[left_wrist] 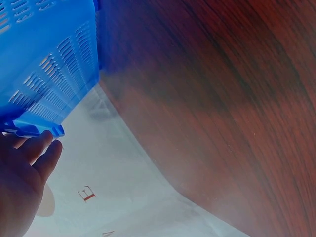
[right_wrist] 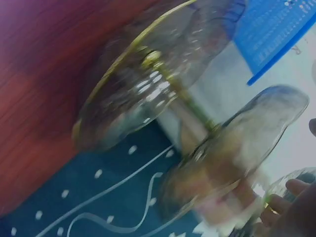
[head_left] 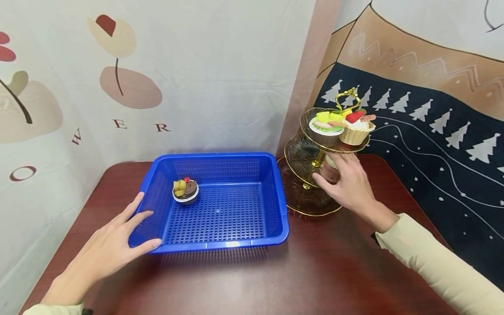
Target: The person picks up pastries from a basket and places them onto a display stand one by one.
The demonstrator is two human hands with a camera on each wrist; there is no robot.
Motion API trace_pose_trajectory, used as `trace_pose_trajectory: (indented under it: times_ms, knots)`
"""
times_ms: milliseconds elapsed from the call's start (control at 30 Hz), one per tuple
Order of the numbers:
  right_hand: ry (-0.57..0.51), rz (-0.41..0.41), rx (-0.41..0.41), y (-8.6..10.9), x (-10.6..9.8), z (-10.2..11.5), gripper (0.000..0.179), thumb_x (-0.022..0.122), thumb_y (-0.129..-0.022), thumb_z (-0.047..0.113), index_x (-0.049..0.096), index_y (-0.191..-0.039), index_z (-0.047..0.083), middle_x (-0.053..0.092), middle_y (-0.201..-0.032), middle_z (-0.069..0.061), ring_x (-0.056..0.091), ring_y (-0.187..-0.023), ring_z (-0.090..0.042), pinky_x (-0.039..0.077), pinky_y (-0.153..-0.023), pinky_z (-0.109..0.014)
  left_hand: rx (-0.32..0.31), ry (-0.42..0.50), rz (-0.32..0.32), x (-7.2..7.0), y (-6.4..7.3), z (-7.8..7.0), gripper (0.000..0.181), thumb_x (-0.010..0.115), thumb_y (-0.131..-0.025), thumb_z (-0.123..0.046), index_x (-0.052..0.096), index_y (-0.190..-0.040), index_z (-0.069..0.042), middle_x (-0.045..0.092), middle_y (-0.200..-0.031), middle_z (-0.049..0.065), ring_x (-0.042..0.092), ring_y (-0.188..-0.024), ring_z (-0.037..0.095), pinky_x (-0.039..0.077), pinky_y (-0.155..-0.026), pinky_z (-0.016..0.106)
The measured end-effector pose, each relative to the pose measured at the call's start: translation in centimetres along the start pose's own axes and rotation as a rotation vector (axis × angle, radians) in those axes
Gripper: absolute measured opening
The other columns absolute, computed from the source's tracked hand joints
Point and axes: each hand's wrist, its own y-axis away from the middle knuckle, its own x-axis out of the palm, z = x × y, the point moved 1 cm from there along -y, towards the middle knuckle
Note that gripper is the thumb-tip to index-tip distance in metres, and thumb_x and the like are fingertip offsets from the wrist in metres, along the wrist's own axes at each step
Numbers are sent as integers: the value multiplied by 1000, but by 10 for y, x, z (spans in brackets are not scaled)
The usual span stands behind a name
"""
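My left hand (head_left: 106,245) rests at the left side of a blue plastic basket (head_left: 280,205), thumb at its front corner and fingers spread along the rim. A chocolate cupcake (head_left: 190,189) with yellow cubes and a red berry on top sits inside, toward the left. On the right stands a three-tier glass stand (head_left: 297,157) with gold edges. My right hand (head_left: 352,183) reaches in at its middle tier, thumb and fingers spread about a pinkish-brown cupcake (head_left: 330,169), partly hidden by the hand. The right wrist view is blurred around the hand (right_wrist: 291,212).
On the top tier sit a cupcake (head_left: 324,131) with yellow and green topping and a strawberry cupcake (head_left: 354,133) in a pale wrapper, close above my right hand. A gold handle (head_left: 348,98) rises there. Printed cloths hang behind the dark red wooden table (head_left: 315,267).
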Motion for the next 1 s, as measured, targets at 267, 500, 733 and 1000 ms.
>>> trace_pose_trajectory:
  times_ms: [267, 500, 733, 1000]
  knots:
    - [-157, 65, -24, -23, 29, 49, 68, 80, -80, 38, 58, -138, 9, 53, -144, -13, 48, -134, -31, 38, -107, -53, -6, 5, 2, 0, 0, 0, 75, 67, -86, -61, 59, -136, -6, 12, -167, 5, 51, -124, 47, 48, -78, 64]
    - [-263, 238, -24, -52, 54, 93, 71, 75, -85, 46, 51, -144, 13, 46, -150, -9, 43, -138, -25, 36, -110, -49, -23, 3, 25, 1, 0, 1, 78, 66, -86, -63, 57, -137, -5, 9, -167, 5, 48, -126, 50, 46, -81, 67]
    - [-479, 446, 64, -82, 71, 126, 76, 74, -87, 45, 42, -150, 18, 42, -153, -1, 36, -143, -16, 33, -113, -43, -23, 20, 13, 0, 0, 1, 76, 67, -86, -62, 57, -137, -7, 10, -167, 3, 49, -126, 49, 46, -81, 66]
    - [-561, 598, 86, -103, 85, 147, 75, 70, -90, 47, 37, -153, 22, 38, -156, 2, 34, -144, -15, 34, -112, -43, -36, 27, 26, 0, 0, 0, 77, 66, -86, -63, 57, -138, -7, 9, -167, 3, 48, -127, 49, 45, -82, 67]
